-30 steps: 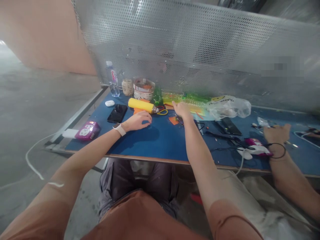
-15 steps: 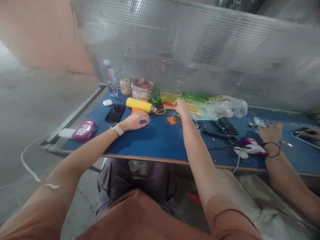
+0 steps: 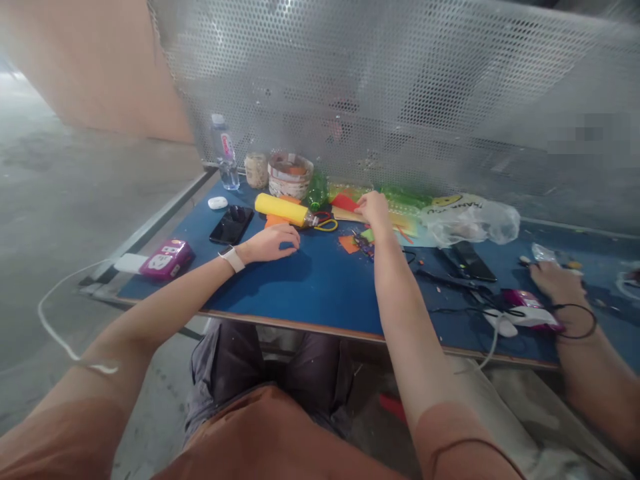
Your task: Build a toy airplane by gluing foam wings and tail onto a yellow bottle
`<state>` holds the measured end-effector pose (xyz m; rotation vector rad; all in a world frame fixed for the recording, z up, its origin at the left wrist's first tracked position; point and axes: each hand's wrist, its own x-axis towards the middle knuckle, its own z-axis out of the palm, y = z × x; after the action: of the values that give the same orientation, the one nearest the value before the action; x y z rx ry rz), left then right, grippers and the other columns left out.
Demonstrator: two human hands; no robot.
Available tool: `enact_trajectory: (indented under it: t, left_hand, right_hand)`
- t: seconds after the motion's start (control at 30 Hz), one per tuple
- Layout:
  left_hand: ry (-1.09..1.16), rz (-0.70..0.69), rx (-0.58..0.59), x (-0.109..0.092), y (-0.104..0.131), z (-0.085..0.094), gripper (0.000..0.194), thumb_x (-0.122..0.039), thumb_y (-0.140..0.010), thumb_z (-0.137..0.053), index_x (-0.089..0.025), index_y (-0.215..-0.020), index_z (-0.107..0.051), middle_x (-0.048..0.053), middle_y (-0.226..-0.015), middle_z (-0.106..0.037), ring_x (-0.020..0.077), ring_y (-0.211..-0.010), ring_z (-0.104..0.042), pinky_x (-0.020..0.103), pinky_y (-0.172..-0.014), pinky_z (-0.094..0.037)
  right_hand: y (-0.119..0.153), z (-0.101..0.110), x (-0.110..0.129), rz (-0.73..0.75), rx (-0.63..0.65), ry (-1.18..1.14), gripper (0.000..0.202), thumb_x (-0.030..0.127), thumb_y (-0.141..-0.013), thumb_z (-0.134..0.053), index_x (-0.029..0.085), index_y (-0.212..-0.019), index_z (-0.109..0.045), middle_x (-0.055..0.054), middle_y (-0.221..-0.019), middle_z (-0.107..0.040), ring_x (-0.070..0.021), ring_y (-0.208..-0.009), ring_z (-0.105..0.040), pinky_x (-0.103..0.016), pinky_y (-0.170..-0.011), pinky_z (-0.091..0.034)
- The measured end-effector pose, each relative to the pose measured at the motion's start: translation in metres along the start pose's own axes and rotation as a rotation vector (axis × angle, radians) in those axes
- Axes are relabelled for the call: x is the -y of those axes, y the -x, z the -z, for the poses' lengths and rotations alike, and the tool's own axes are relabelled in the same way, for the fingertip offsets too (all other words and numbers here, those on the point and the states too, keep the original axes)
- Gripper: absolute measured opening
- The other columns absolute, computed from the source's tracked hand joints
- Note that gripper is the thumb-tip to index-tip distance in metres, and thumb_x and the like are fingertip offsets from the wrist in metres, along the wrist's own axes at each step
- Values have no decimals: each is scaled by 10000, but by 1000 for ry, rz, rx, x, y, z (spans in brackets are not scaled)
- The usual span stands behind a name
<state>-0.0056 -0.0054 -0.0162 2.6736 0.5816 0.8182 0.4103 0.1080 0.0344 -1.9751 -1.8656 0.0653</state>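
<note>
My left hand (image 3: 273, 241) rests palm down on the blue table (image 3: 320, 287), fingers loosely curled, holding nothing, just in front of a yellow roll (image 3: 281, 209) and scissors with yellow handles (image 3: 323, 223). A white watch sits on that wrist. My right hand (image 3: 374, 210) reaches to the back of the table and touches a stack of coloured sheets (image 3: 350, 203), red and green among them; whether it grips one I cannot tell. Small orange and green paper scraps (image 3: 356, 241) lie just below it.
A black phone (image 3: 231, 225), white earbud case (image 3: 218, 203), pink power strip (image 3: 167, 259), water bottle (image 3: 226, 160), jar (image 3: 257, 170) and taped bowl (image 3: 290, 175) stand left. A plastic bag (image 3: 470, 223), cables and another person's hand (image 3: 563, 287) lie right. A perforated metal screen (image 3: 400, 87) backs the table.
My right hand has moved further back, from the scraps up onto the coloured sheets. My left hand stays put. The other person's hand has shifted slightly on the right.
</note>
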Motion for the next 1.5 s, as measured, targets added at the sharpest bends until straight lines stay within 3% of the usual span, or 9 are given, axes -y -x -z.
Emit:
enact_trajectory:
  t: [0.23,0.4,0.5,0.57,0.63,0.77,1.17,1.33,1.5]
  left_hand:
    - [-33,30,0,5,-1,3,238,-363,-1173,-757,-231,-1122,-948,158,-1303,-954,321,-1263,-898,521,-1234,-728]
    - [-17,14,-18,4,0,3,253,-363,-1178,-752,-218,-1108,-947,178,-1279,-951,323,-1220,-907,500,-1189,-746]
    - [-9,28,-32,4,0,3,228,-351,-1170,-773,-222,-1094,-946,177,-1272,-954,329,-1222,-909,508,-1215,-741]
    - [-11,40,-34,5,0,3,205,-333,-1160,-784,-227,-1090,-945,168,-1264,-958,330,-1236,-908,512,-1237,-732]
    - [-20,42,-31,6,0,3,197,-329,-1157,-784,-233,-1095,-944,156,-1259,-961,324,-1247,-908,506,-1244,-728]
    - [-33,16,-36,8,0,2,231,-362,-1175,-764,-237,-1104,-944,151,-1250,-961,318,-1224,-911,500,-1222,-735]
    - [-42,1,-36,1,-1,5,268,-358,-1180,-707,-230,-1102,-929,154,-1232,-955,327,-1211,-902,502,-1214,-733]
    - [-32,5,-39,2,-2,4,244,-350,-1176,-724,-241,-1104,-930,136,-1228,-953,306,-1209,-896,475,-1219,-726]
    - [-23,6,-33,1,-3,3,242,-346,-1183,-727,-233,-1108,-928,139,-1225,-951,314,-1211,-890,487,-1228,-714]
  right_hand:
    - [11,10,16,-37,-75,-12,236,170,-1093,-928,175,-1313,-1013,-186,-1338,-997,-377,-1332,-941,-493,-1274,-725]
    - [12,19,18,-3,32,-28,231,297,-1204,-840,153,-1217,-1020,-229,-1306,-989,-411,-1337,-935,-464,-1268,-704]
    - [12,23,15,-40,94,-90,319,195,-1241,-701,130,-1276,-1012,-223,-1303,-994,-365,-1242,-958,-435,-1209,-712]
    - [11,25,11,-113,129,-160,363,90,-1187,-705,123,-1417,-983,-210,-1307,-996,-323,-1085,-969,-426,-1085,-749]
    - [10,26,7,-161,157,-192,386,34,-1092,-826,127,-1435,-977,-199,-1284,-996,-302,-999,-962,-407,-992,-763]
    - [11,25,-1,-112,212,-120,304,12,-876,-1061,176,-1125,-1000,-152,-1266,-1003,-313,-1152,-968,-380,-1091,-752]
    - [19,20,-7,-39,233,-30,417,56,-867,-1073,195,-1253,-997,-148,-1437,-977,-327,-1290,-937,-429,-1264,-702]
    - [15,18,-10,-49,229,-72,412,51,-847,-1090,168,-1231,-994,-161,-1393,-983,-309,-1227,-937,-390,-1203,-701]
    - [10,16,-19,-81,222,-95,477,49,-829,-1094,145,-1287,-998,-181,-1377,-993,-359,-1259,-960,-416,-1204,-740]
